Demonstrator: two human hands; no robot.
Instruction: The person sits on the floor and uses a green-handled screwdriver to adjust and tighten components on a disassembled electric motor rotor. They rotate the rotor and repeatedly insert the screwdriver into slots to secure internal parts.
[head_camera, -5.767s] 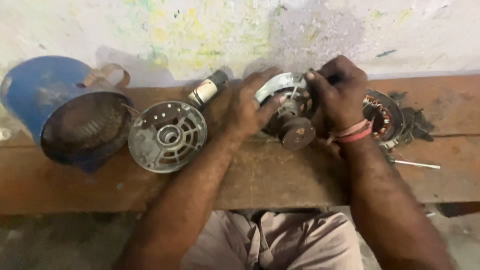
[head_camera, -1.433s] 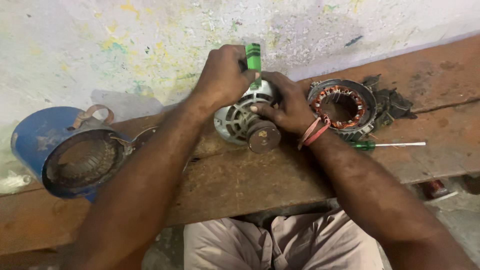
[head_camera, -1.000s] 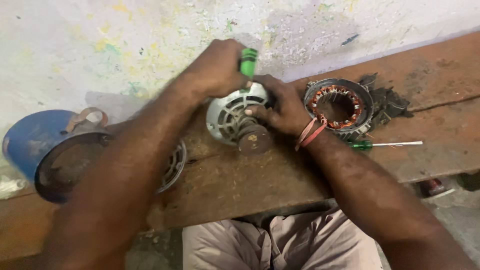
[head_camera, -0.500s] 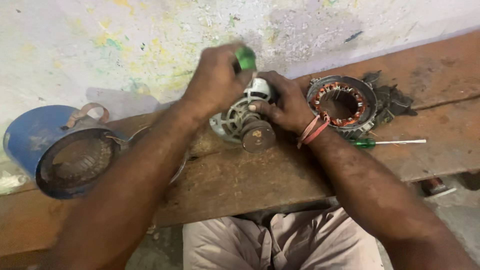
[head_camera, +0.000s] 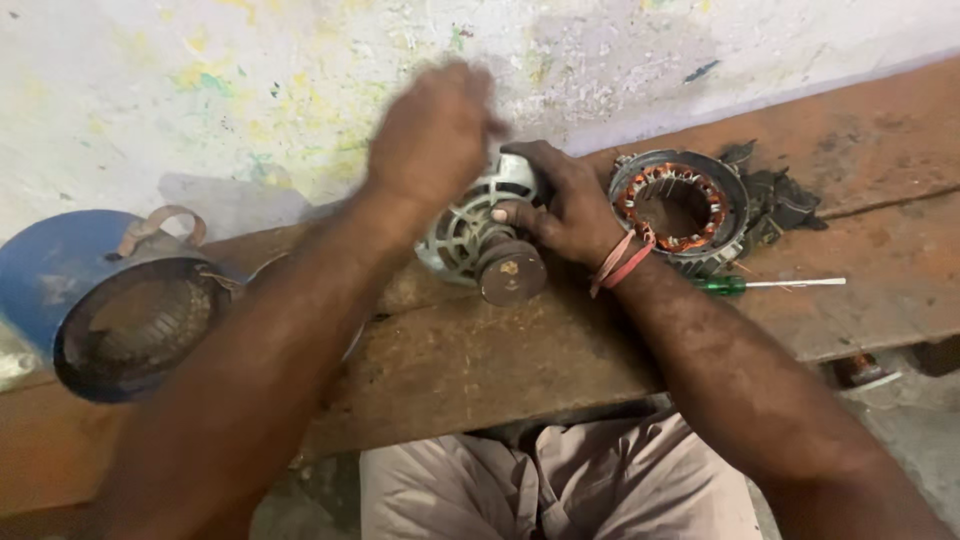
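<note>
We look down from a head-worn camera at a person seated at a worn wooden worktop (head_camera: 480, 360). Nearest to us are the lap in light trousers (head_camera: 560, 490) and two bare forearms reaching away from us.

On the worktop, just past its near edge, stands a grey metal motor end cover with its rotor (head_camera: 475, 235), tilted so that a round dark pulley (head_camera: 511, 272) on its shaft faces us. The right hand (head_camera: 560, 200) rests on the right side of this assembly, fingers curled over its rim and thumb pressed near the shaft, gripping it. Pink and red bands circle that wrist (head_camera: 620, 262).

The left hand (head_camera: 430, 135) is raised above the assembly's upper left edge and is blurred with motion. Its fingers look curled into a loose fist, but we cannot tell whether they hold anything.

To the right, just beside the right wrist, lies a round stator with copper windings (head_camera: 680, 205), with a dark crumpled rag (head_camera: 780, 200) touching its far side. Nearer us than the stator, a screwdriver with a green handle (head_camera: 770, 285) lies flat, its shaft pointing right.

At the far left, a blue cylindrical motor housing (head_camera: 60, 270) lies on its side, its open mouth covered by a dark mesh grille (head_camera: 140, 320). Behind everything rises a pale wall (head_camera: 250, 80) flecked with yellow and green paint.
</note>
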